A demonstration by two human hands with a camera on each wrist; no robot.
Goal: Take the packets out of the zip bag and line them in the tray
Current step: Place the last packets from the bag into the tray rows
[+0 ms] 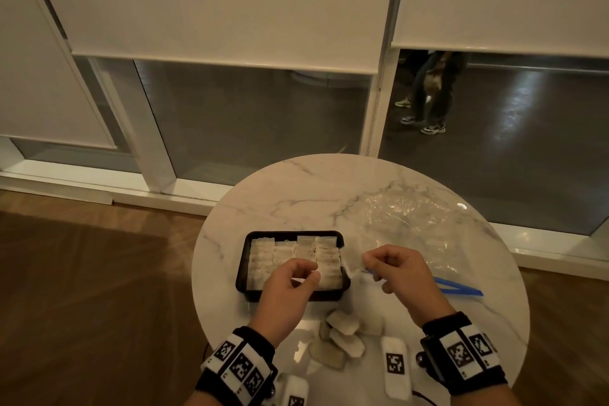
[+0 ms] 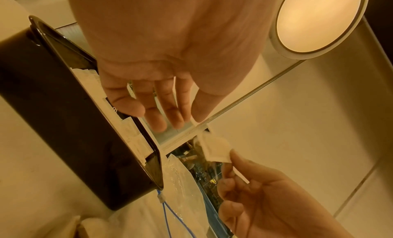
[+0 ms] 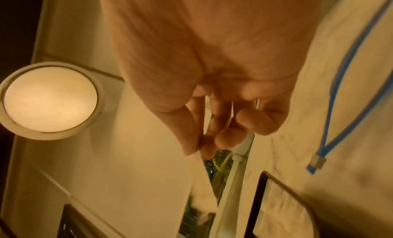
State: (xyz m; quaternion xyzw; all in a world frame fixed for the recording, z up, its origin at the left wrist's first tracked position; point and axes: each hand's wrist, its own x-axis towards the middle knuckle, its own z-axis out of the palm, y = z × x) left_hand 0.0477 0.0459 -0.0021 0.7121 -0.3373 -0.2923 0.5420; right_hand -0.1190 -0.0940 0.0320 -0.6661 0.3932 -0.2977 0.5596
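Observation:
A black tray (image 1: 243, 260) holds rows of white packets (image 1: 290, 254) on a round marble table (image 1: 296, 194). My right hand (image 1: 365, 260) pinches one packet (image 1: 351, 259) by its corner, in the air beside the tray's right edge. The right wrist view shows this packet (image 3: 204, 182) hanging from thumb and forefinger. My left hand (image 1: 311, 273) hovers over the tray's near right part, thumb and forefinger pinching a thin white tag (image 2: 193, 122) next to the packet (image 2: 217, 149). The clear zip bag (image 1: 412, 224) lies crumpled at the right, its blue zipper (image 1: 461, 288) near my right wrist.
Several loose packets (image 1: 342, 336) lie heaped at the table's near edge between my wrists. Two white marker blocks (image 1: 395, 366) sit near that edge. Glass panels with lowered blinds stand behind the table; a person's legs (image 1: 425, 99) show beyond the glass.

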